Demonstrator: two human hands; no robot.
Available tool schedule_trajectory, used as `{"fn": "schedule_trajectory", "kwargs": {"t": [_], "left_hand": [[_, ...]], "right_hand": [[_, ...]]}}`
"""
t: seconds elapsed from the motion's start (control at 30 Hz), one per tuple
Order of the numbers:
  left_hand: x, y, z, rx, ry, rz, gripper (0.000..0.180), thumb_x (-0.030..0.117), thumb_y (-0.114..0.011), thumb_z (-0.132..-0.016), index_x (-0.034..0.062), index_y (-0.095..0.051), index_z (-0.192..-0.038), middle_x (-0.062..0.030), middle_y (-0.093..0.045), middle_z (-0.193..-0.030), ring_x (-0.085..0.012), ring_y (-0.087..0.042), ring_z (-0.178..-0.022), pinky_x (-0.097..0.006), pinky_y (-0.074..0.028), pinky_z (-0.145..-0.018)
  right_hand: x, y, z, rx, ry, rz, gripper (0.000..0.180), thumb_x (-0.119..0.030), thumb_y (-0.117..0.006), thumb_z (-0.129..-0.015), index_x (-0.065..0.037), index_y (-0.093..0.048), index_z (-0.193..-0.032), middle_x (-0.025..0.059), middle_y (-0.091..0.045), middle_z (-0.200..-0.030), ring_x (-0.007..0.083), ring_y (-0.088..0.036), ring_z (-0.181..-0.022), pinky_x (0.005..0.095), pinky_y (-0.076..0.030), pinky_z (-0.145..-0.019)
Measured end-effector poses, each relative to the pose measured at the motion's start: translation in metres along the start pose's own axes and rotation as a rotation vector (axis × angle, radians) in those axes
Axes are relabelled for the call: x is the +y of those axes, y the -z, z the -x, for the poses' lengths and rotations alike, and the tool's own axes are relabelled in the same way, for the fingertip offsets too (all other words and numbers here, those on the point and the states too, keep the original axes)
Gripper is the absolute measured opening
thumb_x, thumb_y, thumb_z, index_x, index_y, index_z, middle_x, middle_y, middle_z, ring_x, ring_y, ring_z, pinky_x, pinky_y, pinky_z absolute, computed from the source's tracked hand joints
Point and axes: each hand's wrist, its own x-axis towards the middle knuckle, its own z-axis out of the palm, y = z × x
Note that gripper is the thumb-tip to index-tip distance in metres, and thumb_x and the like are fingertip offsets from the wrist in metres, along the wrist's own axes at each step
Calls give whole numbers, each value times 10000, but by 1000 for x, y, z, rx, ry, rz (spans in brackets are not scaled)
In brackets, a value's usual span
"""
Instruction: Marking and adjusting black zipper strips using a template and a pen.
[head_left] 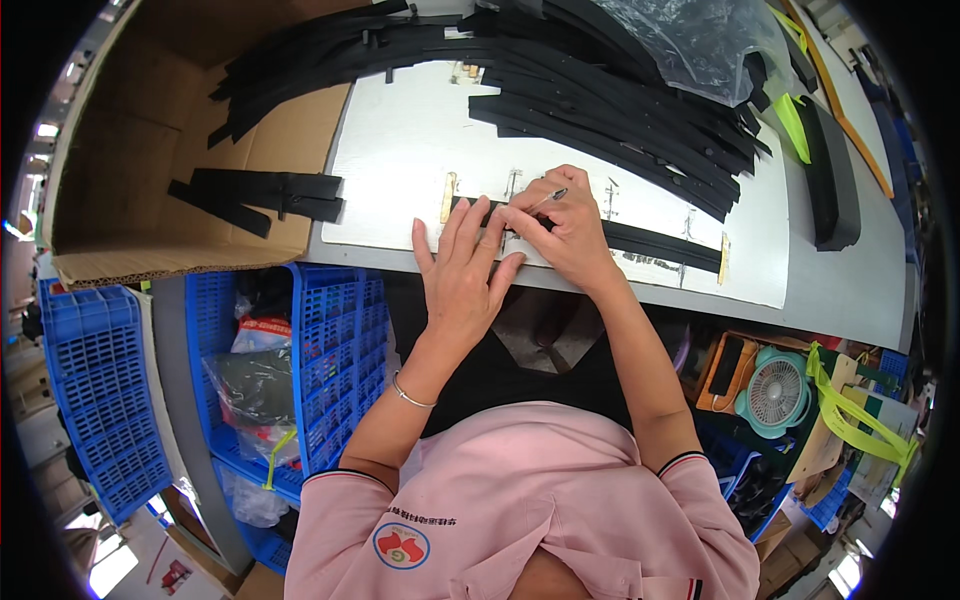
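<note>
A long black strip that looks like a zipper (pixel 660 245) lies along the near edge of a white board (pixel 390 150), between two tape marks. My left hand (pixel 460 265) rests on its left part, fingers spread and pressing down flat. Just to the right, my right hand (pixel 572 235) is closed around a slim pen (pixel 550 199), its fingers bent over the strip. The pen's writing end is hidden by my fingers. Handwritten marks run across the board beyond the strip.
A heap of black strips (pixel 610 110) covers the board's far side. An open cardboard box (pixel 130 160) stands left, with several strips on its flap. Clear plastic (pixel 690 45) lies at the back right. Blue crates (pixel 340 360) and a small green fan (pixel 777 392) sit below table level.
</note>
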Motion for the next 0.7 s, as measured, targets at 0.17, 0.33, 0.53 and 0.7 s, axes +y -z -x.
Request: {"fn": "schedule_trajectory", "kwargs": {"t": [0.17, 0.33, 0.53, 0.7], "left_hand": [[-1, 0, 1, 5, 0, -6, 511, 281, -729, -964, 49, -647, -1411, -97, -532, -1544, -295, -432, -1480, -620, -109, -1243], [-1, 0, 0, 34, -9, -12, 503, 285, -750, -940, 38, -667, -1370, -99, -541, -1524, -289, -449, -1464, -637, -126, -1231], [-2, 6, 1, 30, -36, 10, 535, 266, -760, -928, 45, -639, -1400, -132, -536, -1515, -313, -458, -1454, -638, -177, -1224], [-56, 39, 3, 247, 87, 3, 564, -24, -545, -947, 64, -558, -1504, -188, -472, -1586, -363, -387, -1519, -545, -181, -1285]], "right_hand": [[-1, -3, 0, 4, 21, 42, 85, -148, -777, -885, -77, -766, -839, -1, -691, -777, 178, -558, -775, 382, -367, -1003], [2, -8, -1, 28, 100, 111, 101, -160, -781, -882, -73, -763, -834, 3, -691, -775, 190, -566, -789, 401, -376, -1019], [-13, 8, 9, 58, 24, 120, 109, -172, -775, -896, -100, -814, -968, 32, -715, -794, 175, -597, -731, 406, -394, -985], [-22, 28, 77, 282, -34, 283, 314, -17, -773, -877, -76, -738, -1183, 36, -767, -975, 199, -681, -854, 427, -401, -1038]]}}
